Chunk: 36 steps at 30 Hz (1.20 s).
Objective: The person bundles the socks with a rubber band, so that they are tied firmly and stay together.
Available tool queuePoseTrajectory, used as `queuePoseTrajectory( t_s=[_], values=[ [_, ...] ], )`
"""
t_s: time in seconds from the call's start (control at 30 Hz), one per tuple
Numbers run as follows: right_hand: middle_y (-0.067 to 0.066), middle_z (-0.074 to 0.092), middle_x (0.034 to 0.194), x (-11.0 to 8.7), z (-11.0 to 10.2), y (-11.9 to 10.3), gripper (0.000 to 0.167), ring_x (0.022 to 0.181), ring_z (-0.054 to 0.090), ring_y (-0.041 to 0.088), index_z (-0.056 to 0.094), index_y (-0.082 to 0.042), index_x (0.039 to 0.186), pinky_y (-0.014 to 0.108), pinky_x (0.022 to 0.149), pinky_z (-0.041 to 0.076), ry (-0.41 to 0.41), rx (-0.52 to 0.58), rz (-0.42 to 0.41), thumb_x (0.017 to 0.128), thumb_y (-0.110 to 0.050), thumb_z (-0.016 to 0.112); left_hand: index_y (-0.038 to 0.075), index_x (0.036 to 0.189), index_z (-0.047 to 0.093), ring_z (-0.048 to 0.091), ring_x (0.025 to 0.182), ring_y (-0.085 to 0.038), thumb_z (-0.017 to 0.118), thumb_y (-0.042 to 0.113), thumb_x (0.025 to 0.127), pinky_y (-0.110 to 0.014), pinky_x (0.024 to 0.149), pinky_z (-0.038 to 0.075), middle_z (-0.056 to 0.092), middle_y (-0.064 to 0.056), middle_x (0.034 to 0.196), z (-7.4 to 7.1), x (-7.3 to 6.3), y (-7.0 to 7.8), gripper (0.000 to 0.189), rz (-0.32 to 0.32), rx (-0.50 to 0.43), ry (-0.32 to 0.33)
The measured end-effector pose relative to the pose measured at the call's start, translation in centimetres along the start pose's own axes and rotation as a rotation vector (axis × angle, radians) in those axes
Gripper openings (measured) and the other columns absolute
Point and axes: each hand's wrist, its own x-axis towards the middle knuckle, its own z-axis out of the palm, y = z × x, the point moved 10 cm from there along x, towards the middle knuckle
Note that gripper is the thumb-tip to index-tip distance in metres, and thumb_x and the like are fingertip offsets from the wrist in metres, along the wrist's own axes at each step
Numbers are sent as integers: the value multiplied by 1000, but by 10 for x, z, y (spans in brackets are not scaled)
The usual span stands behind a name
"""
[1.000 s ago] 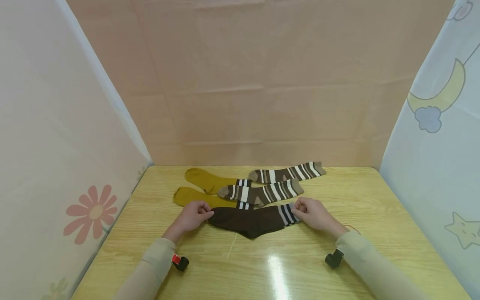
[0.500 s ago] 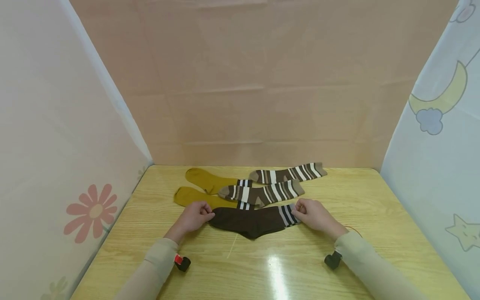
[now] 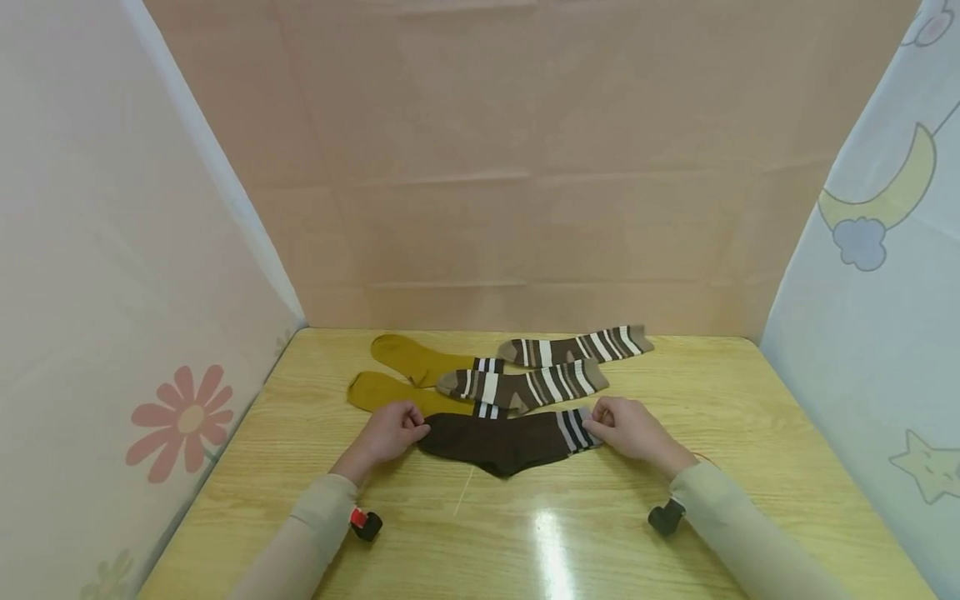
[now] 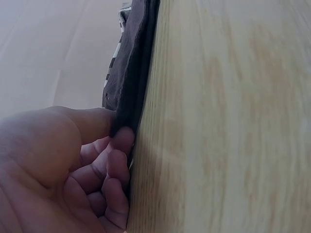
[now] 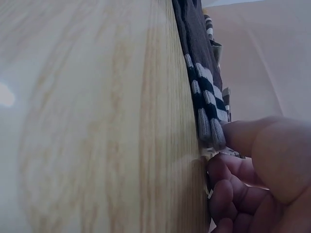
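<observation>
A dark brown sock (image 3: 495,442) with a grey-and-black striped cuff lies across the table, toe to the left. The right wrist view shows two cuff layers (image 5: 206,104), one on the other, like two stacked socks. My left hand (image 3: 386,433) pinches the toe end between thumb and forefinger; in the left wrist view the other fingers (image 4: 116,196) curl beneath on the wood. At the cuff end, my right hand (image 3: 630,429) pinches the top corner, its thumb (image 5: 248,133) on the upper side. Both hands stay low at the tabletop.
Just behind lie two mustard socks (image 3: 420,362) with striped cuffs. A brown-and-white striped sock (image 3: 525,386) overlaps them, and another striped sock (image 3: 577,346) lies farther back. The wooden table (image 3: 660,533) meets a pinkish cloth backdrop (image 3: 525,208), with patterned cloths at both sides.
Almost nothing differs. The view has shifted very slightly, while both hands keep hold of the dark brown sock's ends in the same place.
</observation>
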Motion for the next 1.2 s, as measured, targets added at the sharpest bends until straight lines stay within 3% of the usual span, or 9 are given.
queuePoseTrajectory(
  t_s=[0.53,0.77,1.2],
  values=[
    [-5,61,68,1,-7,-2,23,62,54,12,69,-13,88,31,64,46,7,66,-4,105,-28,67,11,92,67,51,65,-14,75,21,99,-29,63,43,57,0,72,2,3,-3,15,-28,-23,-46],
    [-2,68,80,4,-16,5,21,73,60,12,69,-10,93,36,71,51,56,65,18,103,-29,69,11,90,67,51,66,-16,74,22,100,-31,63,43,57,-1,73,1,3,-3,16,-45,-53,-71],
    [5,72,90,8,-29,24,18,83,67,19,68,-6,103,44,78,55,116,81,55,103,-24,69,10,89,69,51,65,-15,74,23,100,-30,61,43,59,-1,72,-8,9,2,18,-52,-63,-19]
  ],
)
